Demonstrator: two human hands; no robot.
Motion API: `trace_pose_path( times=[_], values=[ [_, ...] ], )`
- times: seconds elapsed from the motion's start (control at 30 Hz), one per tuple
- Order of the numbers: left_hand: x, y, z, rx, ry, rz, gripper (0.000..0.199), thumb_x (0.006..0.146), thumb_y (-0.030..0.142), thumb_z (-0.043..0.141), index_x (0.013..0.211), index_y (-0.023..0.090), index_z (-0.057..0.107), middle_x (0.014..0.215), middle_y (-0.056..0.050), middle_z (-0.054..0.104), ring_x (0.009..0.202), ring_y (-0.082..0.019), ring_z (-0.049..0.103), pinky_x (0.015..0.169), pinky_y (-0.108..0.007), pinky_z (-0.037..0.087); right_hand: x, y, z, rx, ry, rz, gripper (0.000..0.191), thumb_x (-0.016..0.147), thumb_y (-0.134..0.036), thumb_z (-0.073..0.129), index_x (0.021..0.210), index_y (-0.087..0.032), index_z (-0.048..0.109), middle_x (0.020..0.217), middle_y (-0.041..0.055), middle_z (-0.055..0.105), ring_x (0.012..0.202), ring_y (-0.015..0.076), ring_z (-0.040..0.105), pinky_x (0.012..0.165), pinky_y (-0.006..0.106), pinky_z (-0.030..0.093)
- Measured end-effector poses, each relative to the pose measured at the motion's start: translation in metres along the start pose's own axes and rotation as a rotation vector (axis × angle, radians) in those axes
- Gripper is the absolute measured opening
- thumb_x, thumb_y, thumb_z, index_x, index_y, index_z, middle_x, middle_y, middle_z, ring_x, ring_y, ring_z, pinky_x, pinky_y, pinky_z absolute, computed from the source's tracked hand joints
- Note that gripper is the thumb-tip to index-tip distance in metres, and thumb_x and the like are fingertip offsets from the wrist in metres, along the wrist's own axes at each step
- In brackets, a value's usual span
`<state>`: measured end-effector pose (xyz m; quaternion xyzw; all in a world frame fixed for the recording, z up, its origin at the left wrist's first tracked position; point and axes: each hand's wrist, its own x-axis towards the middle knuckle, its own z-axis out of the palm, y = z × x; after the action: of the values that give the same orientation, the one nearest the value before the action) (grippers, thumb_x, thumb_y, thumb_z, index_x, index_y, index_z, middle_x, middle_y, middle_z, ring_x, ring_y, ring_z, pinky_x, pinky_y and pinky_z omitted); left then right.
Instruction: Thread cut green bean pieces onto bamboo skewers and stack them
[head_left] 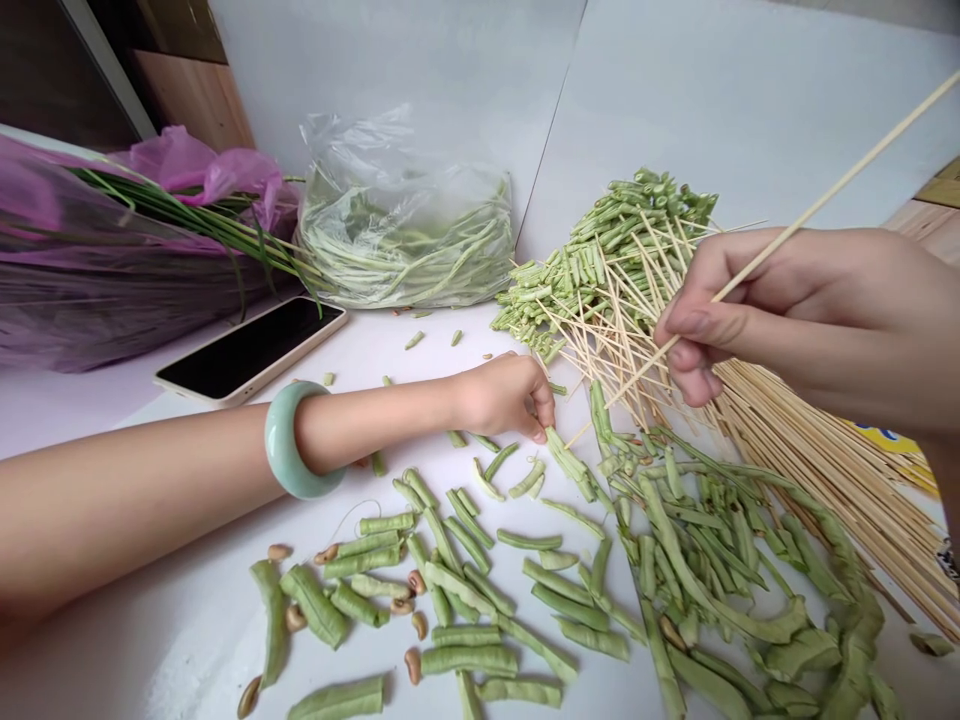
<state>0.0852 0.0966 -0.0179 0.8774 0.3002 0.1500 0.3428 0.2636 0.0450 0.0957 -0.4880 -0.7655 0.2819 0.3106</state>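
Observation:
My left hand, below a pale green bangle on the wrist, reaches across the table with its fingers closed on a cut green bean piece. A thin wooden skewer is pinched between the thumb and fingers of my right hand; it slants down to the left. Its lower end is near the bean pieces by my left hand. Loose cut bean pieces and several brown beans lie in front of my left arm.
Skewered beans are piled at the back. Loose skewers and a heap of longer beans lie at the right. A clear bag of beans, a phone and a purple bag stand or lie behind my left arm.

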Motion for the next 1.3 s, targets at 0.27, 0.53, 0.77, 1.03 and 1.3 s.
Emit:
trace_pose_path(
  times=[0.27,0.53,0.77,1.03,1.3],
  values=[
    [-0.002,0.002,-0.001,-0.075,0.057,0.037,0.014,0.06,0.004,0.076,0.065,0.017,0.075,0.075,-0.003,0.072,0.079,-0.019,0.065,0.077,-0.026,0.045,0.001,0.021,-0.01,-0.01,-0.096,-0.231,0.027,0.081,-0.037,0.066,0.064,-0.016,0.063,0.053,0.0004,0.062,0.043,0.0111,0.061,0.038,0.02,0.05],
    [-0.007,0.013,-0.014,-0.357,0.339,-0.02,0.009,0.078,0.017,0.063,0.077,0.014,0.071,0.077,-0.002,0.069,0.07,-0.014,0.059,0.067,-0.024,0.044,0.011,0.05,-0.043,0.45,0.318,-0.129,0.037,0.051,-0.039,0.089,0.058,-0.019,0.059,0.051,0.0004,0.062,0.041,0.0119,0.056,0.034,0.023,0.047],
    [-0.006,0.014,-0.024,-0.736,0.555,-0.069,0.025,0.08,0.036,0.062,0.071,0.013,0.063,0.071,-0.003,0.064,0.061,-0.01,0.054,0.06,-0.024,0.043,0.016,0.053,-0.036,0.568,0.473,-0.225,0.036,0.051,-0.037,0.089,0.06,-0.02,0.059,0.056,-0.0002,0.064,0.05,0.0122,0.058,0.043,0.024,0.051],
    [-0.003,-0.002,-0.024,-0.908,0.762,0.009,0.018,0.067,0.025,0.072,0.069,0.013,0.058,0.062,0.0,0.058,0.059,-0.01,0.053,0.062,-0.026,0.044,0.016,0.051,-0.016,0.592,0.439,-0.224,0.029,0.053,-0.035,0.088,0.059,-0.019,0.065,0.055,0.0029,0.066,0.049,0.0168,0.064,0.048,0.028,0.057],
    [-0.004,-0.009,-0.022,-0.827,0.813,0.079,0.02,0.066,0.027,0.072,0.062,0.013,0.058,0.056,0.002,0.053,0.054,-0.01,0.048,0.057,-0.025,0.04,0.021,0.057,-0.002,0.655,0.494,-0.194,0.032,0.049,-0.033,0.09,0.059,-0.022,0.061,0.056,-0.0001,0.067,0.061,0.0207,0.071,0.062,0.031,0.061]
  ],
)
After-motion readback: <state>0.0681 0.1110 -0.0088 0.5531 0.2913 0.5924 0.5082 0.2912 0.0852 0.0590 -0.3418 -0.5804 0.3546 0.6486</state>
